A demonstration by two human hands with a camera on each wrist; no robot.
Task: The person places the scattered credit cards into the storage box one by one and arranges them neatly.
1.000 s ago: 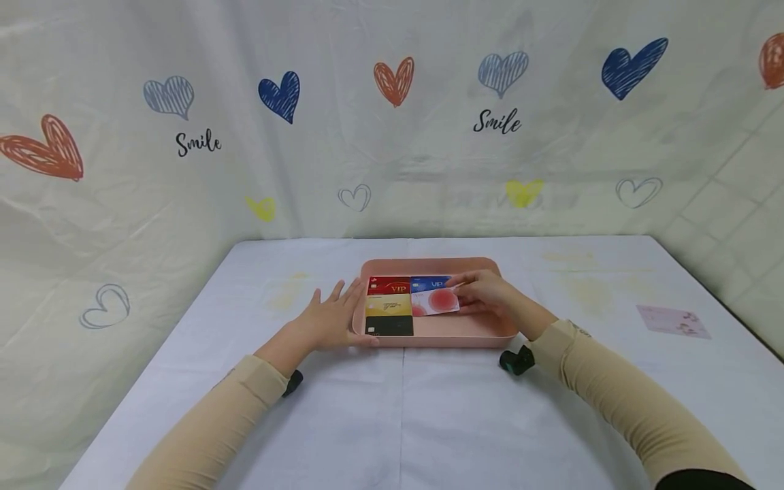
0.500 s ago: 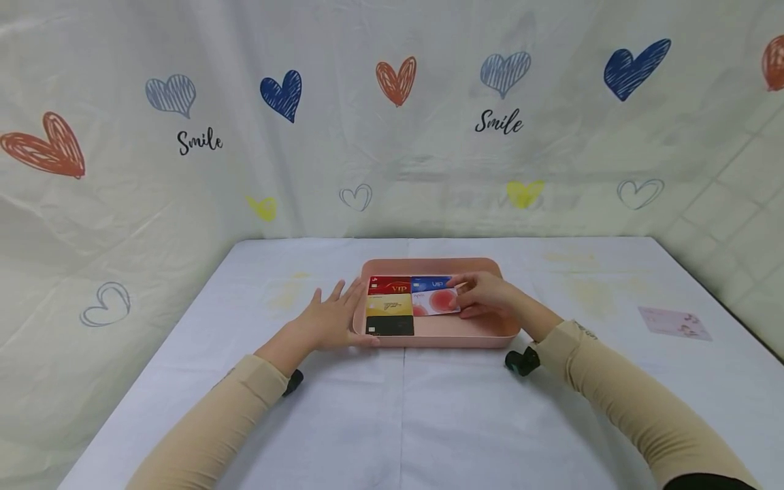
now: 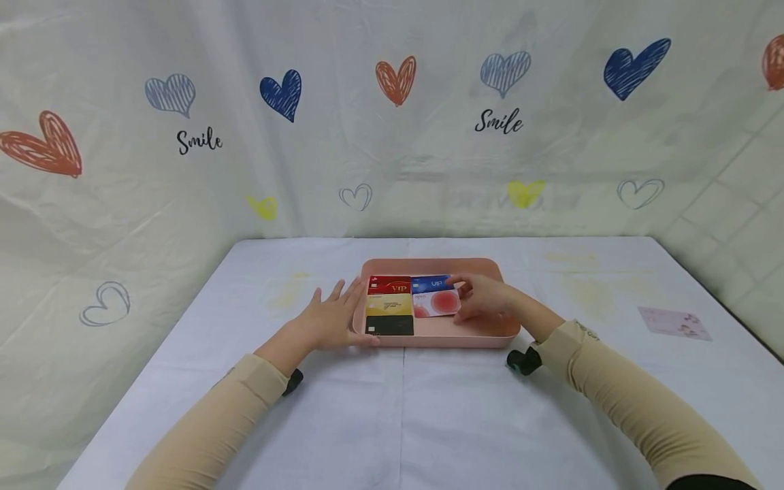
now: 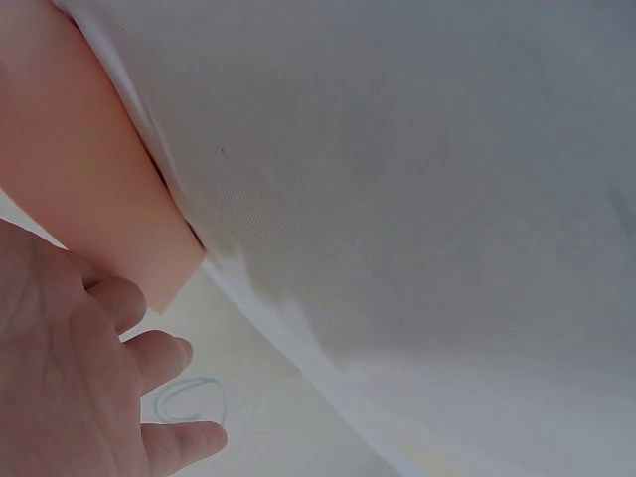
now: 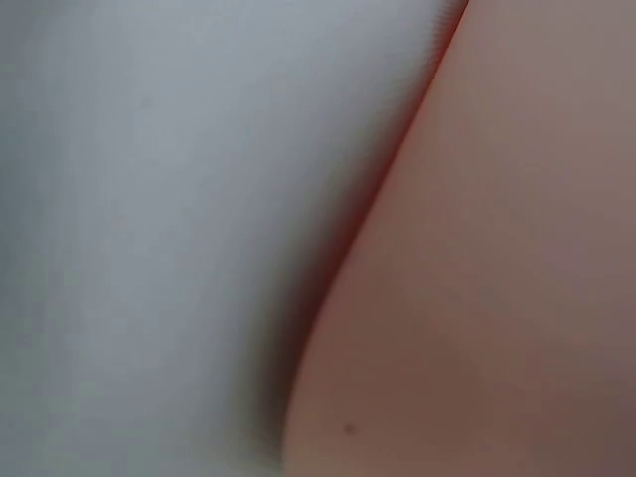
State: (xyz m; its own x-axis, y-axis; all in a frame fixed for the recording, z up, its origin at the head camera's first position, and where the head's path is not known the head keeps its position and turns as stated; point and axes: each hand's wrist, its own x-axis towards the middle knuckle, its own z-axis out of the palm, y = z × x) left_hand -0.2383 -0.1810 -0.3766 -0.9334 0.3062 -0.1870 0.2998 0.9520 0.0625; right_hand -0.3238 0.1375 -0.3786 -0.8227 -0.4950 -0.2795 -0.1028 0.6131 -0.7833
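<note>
In the head view, a pink tray (image 3: 465, 341) holds bank-style cards in two columns. The left column has a red VIP card (image 3: 386, 286), a gold card (image 3: 388, 305) and a black card (image 3: 392, 327). To their right, a white card with a red circle (image 3: 436, 303) lies below a blue VIP card (image 3: 429, 283), overlapping its lower part. My left hand (image 3: 327, 323) rests spread against the tray's left side. My right hand (image 3: 486, 299) is at the right edges of the blue and white cards, fingers loosely bent, index fingertip touching the blue card's corner.
A pale pink card (image 3: 674, 322) lies on the white tablecloth (image 3: 343, 422) at the right. Behind the table hangs a pale sheet (image 3: 429, 156) printed with hearts. The right wrist view shows only a blurred pinkish surface close up beside white.
My right fingers have let go of the white card and drawn back to its right edge, so its red circle shows whole. My left hand and the tray stay put.
</note>
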